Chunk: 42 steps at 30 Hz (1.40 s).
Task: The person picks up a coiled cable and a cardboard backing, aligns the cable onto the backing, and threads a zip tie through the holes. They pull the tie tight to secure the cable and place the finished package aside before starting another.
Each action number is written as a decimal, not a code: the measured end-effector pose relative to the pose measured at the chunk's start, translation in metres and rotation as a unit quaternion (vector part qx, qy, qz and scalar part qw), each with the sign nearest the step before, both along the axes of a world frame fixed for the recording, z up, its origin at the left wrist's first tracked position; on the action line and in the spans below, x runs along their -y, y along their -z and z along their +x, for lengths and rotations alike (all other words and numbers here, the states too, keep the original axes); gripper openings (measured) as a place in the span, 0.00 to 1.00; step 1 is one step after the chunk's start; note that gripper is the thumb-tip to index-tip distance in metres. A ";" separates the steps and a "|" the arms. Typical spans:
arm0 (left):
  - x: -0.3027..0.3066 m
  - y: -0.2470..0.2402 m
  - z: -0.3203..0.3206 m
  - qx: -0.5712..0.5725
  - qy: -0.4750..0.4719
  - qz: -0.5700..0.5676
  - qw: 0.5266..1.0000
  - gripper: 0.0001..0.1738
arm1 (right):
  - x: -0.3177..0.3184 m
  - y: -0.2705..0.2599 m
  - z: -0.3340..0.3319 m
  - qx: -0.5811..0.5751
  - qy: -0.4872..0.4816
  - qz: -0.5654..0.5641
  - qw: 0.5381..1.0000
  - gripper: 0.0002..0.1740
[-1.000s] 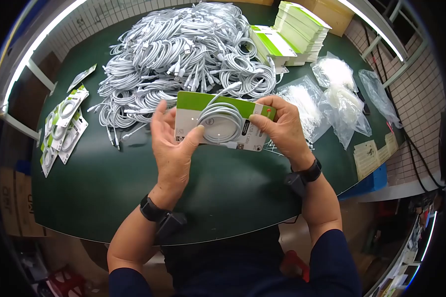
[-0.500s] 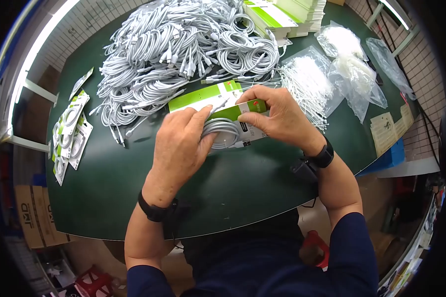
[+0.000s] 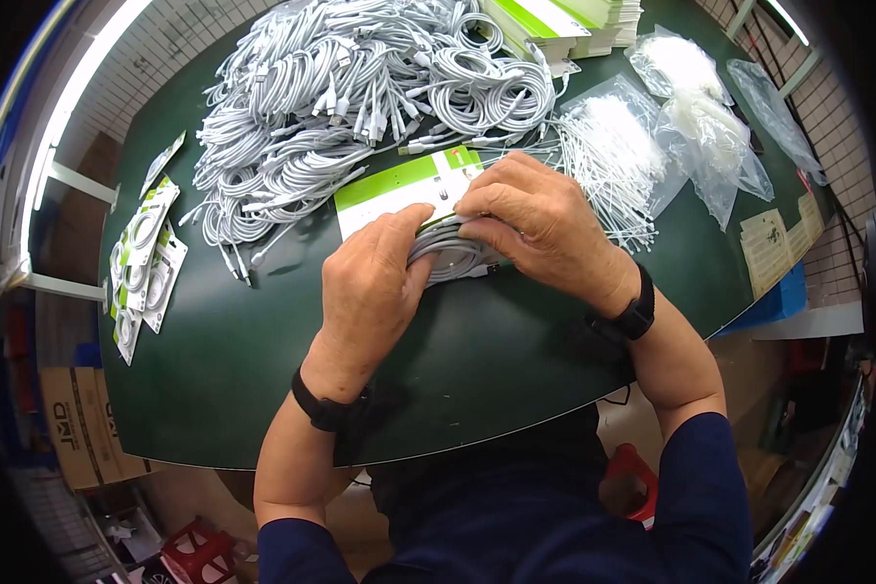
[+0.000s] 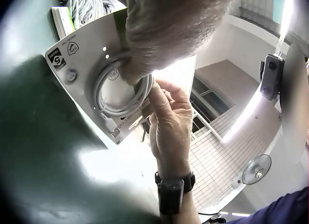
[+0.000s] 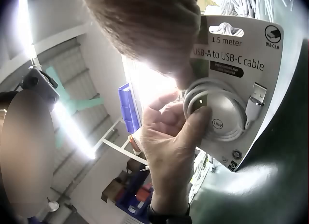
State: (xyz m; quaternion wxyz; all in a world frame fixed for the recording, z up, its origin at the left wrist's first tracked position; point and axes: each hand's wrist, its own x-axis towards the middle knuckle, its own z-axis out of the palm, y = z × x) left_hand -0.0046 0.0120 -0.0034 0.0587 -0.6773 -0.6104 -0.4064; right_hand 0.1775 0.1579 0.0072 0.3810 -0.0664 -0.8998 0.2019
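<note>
My left hand (image 3: pixel 369 289) grips the left side of a white and green card (image 5: pixel 268 54), its thumb over a coiled light-grey cable (image 3: pixel 444 255). At the coil's upper part my right hand (image 3: pixel 555 226) pinches with thumb and fingers. In the right wrist view the card reads "USB-A to USB-C cable", and the coil lies against its face with the USB plug (image 5: pixel 255 104) at one side. Another green and white card (image 3: pixel 389 190) lies behind the hands. What the right fingertips pinch is mostly hidden.
A big heap of coiled cables (image 3: pixel 302 107) covers the table's back. Carded cables (image 3: pixel 144 253) lie at the left. White ties (image 3: pixel 608 161) and clear bags (image 3: pixel 706 136) are at the right, with stacked cards (image 3: pixel 535 21) behind. A paper sheet (image 3: pixel 771 255) lies near the right edge.
The held card has tipped flatter and sits lower relative to the heap. My left hand has turned over its left side, and my right hand has moved from the card's right end to the coil.
</note>
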 end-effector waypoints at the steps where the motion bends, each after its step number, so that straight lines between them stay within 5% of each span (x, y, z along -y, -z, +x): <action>1: 0.000 0.002 -0.002 -0.001 0.000 -0.003 1.000 0.28 | 0.000 0.001 0.000 -0.001 0.000 -0.003 1.000 0.13; 20: 0.001 -0.007 -0.008 -0.053 0.052 0.017 0.997 0.17 | -0.002 0.012 -0.002 -0.041 -0.051 -0.155 0.986 0.09; 42: -0.003 0.006 -0.009 -0.122 0.023 0.096 0.988 0.12 | -0.002 0.014 -0.003 -0.024 -0.049 -0.094 0.994 0.15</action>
